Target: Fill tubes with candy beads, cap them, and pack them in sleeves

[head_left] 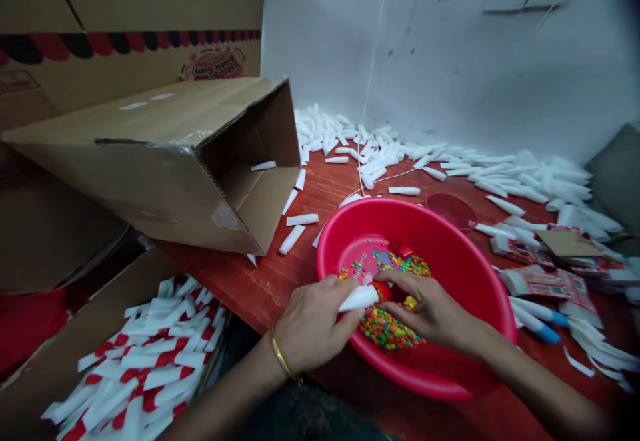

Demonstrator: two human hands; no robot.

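Red table [240, 267], pale wall [450, 47] beyond, and I'm watching from afar: my left hand [315, 321] wraps snugly round one white tube [359, 298] above one red basin [470, 274], my right hand [435, 311] pinching its red cap [383, 291]. Capping looks like the step in hand; I'd say it calls for a steady tube, straight pressure. Two blue-ended tubes [537, 321] lie right; sweets [390, 331] and far loose tubes [380, 154] defy counting.
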